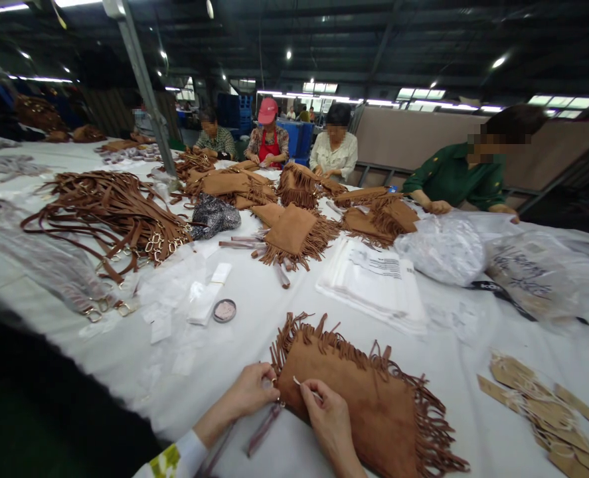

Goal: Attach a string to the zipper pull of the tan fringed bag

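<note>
A brown suede bag [348, 392] with fringe along its edges lies flat on the white-covered table in front of me. At its left corner, my left hand [255, 390] pinches a small metal ring or clasp. My right hand [328, 417] is over the bag's left part, thumb and forefinger closed on the end of a thin white string [297, 380]. Just below my left hand, a plastic-wrapped tassel or strap end [265, 430] hangs by the bag's corner.
Brown straps [109, 212] are heaped at the left, near a metal post [147, 86]. A small round dish [224, 310], white plastic bags [374, 279] and cardboard tags [543, 411] surround the bag. Several people work across the table beside more fringed bags [291, 229].
</note>
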Demonstrator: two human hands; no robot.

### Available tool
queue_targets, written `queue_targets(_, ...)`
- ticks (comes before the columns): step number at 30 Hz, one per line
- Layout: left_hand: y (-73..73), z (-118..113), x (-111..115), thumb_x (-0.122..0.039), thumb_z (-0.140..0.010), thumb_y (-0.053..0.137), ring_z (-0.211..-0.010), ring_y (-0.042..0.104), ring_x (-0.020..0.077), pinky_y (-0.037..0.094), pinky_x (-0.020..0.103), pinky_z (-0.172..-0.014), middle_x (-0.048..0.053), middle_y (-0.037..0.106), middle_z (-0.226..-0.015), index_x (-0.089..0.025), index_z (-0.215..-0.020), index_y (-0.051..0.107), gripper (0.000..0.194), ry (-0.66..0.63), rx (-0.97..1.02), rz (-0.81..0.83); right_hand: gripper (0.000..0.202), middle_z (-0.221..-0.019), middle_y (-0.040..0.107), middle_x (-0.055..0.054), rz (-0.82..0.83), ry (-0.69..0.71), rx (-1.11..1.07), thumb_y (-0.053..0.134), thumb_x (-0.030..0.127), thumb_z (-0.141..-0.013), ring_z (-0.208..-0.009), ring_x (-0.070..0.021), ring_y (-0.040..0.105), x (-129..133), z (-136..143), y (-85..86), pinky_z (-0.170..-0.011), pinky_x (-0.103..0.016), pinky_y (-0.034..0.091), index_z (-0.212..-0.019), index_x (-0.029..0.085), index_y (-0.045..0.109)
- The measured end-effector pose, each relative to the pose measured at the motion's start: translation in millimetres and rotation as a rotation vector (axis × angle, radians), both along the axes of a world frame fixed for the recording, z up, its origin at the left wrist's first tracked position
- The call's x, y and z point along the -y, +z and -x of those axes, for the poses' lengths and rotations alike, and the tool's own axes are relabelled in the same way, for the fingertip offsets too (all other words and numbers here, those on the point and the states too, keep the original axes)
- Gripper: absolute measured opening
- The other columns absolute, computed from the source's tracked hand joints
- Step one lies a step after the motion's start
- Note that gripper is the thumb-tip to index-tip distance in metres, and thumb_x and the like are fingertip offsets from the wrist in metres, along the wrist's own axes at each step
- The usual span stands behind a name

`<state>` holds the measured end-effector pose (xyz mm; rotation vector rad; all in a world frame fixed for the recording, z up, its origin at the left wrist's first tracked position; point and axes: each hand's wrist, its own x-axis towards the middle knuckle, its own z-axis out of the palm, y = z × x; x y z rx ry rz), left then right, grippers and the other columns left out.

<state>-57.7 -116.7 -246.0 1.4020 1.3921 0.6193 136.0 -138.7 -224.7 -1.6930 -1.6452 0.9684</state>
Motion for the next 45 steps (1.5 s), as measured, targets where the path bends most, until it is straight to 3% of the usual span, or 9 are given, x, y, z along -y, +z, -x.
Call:
queue_targets(3,1.1,5,-3,-0.022,-0.060,0.062,-0.079,0.055,0.0172,0.036,0.026,-0.073,-0.001,0.064,-0.077,-0.017,-0.072,0.063,0.013,-0.001,0.085,0.032,0.036,-0.070,0.068,-0.002,0.009,-0.009,-0.013,0.047,0.050,-0.084,-0.069,-0.0192,0.062,-1,-1,0.7,-0.066,-0.025,0.041,-0.075,0.021,0.067)
queue_targets(6,0.5,7,0,-0.029,-0.063,0.060,-0.058,0.049,0.0121,0.035,0.024,-0.058,-0.002,0.060,-0.067,-0.015,-0.080,0.063,0.022,0.000,0.205,0.148,0.037,-0.070,0.068,-0.002,0.020,-0.011,-0.017,0.047,0.051,-0.084,-0.068,-0.0194,0.062,-1,-3,1.8,-0.065,-0.026,0.040,-0.075,0.021,0.067)
queue_targets(10,0.1,8,2,-0.039,-0.059,0.066,-0.042,0.034,0.0072,0.023,0.022,-0.044,-0.005,0.052,-0.056,-0.012,-0.090,0.061,0.041,0.002,0.339,0.282,0.037,-0.067,0.067,-0.002,0.040,0.024,0.003,0.048,0.050,-0.084,-0.064,-0.0187,0.060,-2,-1,4.0,-0.060,-0.026,0.039,-0.074,0.020,0.067)
queue_targets(15,2.7,9,2,-0.035,-0.050,0.073,-0.051,0.042,0.0078,0.029,0.021,-0.050,-0.002,0.059,-0.064,-0.011,-0.087,0.061,0.046,0.031,0.437,0.313,0.033,-0.065,0.067,-0.001,0.032,0.127,0.024,0.050,0.045,-0.084,-0.062,-0.0173,0.059,-4,11,10.6,-0.058,-0.024,0.039,-0.073,0.020,0.069)
queue_targets(22,-2.9,8,4,-0.024,-0.050,0.072,-0.066,0.054,0.0143,0.037,0.024,-0.060,0.000,0.065,-0.075,-0.014,-0.093,0.063,0.045,0.068,0.447,0.284,0.029,-0.068,0.071,-0.003,-0.044,0.189,0.181,0.050,0.037,-0.083,-0.060,-0.0179,0.061,-6,26,17.2,-0.055,-0.025,0.037,-0.070,0.022,0.070)
queue_targets(29,-0.3,6,3,-0.013,-0.051,0.062,-0.068,0.053,0.0135,0.036,0.022,-0.059,0.000,0.065,-0.076,-0.012,-0.096,0.065,0.046,0.002,0.464,0.200,0.028,-0.076,0.072,-0.004,-0.092,0.221,0.348,0.046,0.034,-0.086,-0.066,-0.0176,0.063,-8,37,13.6,-0.061,-0.027,0.038,-0.077,0.024,0.071)
queue_targets(33,-1.7,7,3,-0.024,-0.055,0.069,-0.060,0.051,0.0116,0.036,0.022,-0.055,-0.001,0.063,-0.069,-0.011,-0.102,0.061,0.050,0.017,0.515,0.245,0.028,-0.081,0.071,-0.004,-0.129,0.253,0.340,0.045,0.034,-0.089,-0.073,-0.0170,0.065,-6,41,6.5,-0.065,-0.025,0.041,-0.086,0.025,0.071)
queue_targets(38,-9.8,4,-3,-0.057,-0.065,0.062,-0.050,0.051,0.0121,0.040,0.025,-0.052,-0.001,0.057,-0.057,-0.013,-0.072,0.059,0.044,0.080,0.476,0.308,0.031,-0.076,0.067,-0.004,-0.191,0.236,0.355,0.043,0.038,-0.092,-0.070,-0.0157,0.063,-3,40,-3.1,-0.065,-0.023,0.042,-0.086,0.025,0.071)
queue_targets(45,-7.2,5,-11,-0.042,-0.058,0.068,-0.043,0.049,0.0122,0.036,0.025,-0.046,0.000,0.056,-0.048,-0.015,-0.057,0.058,0.029,0.075,0.403,0.396,0.032,-0.073,0.065,-0.003,-0.244,0.237,0.325,0.043,0.041,-0.092,-0.068,-0.0155,0.063,-1,38,-10.0,-0.064,-0.023,0.042,-0.085,0.025,0.071)
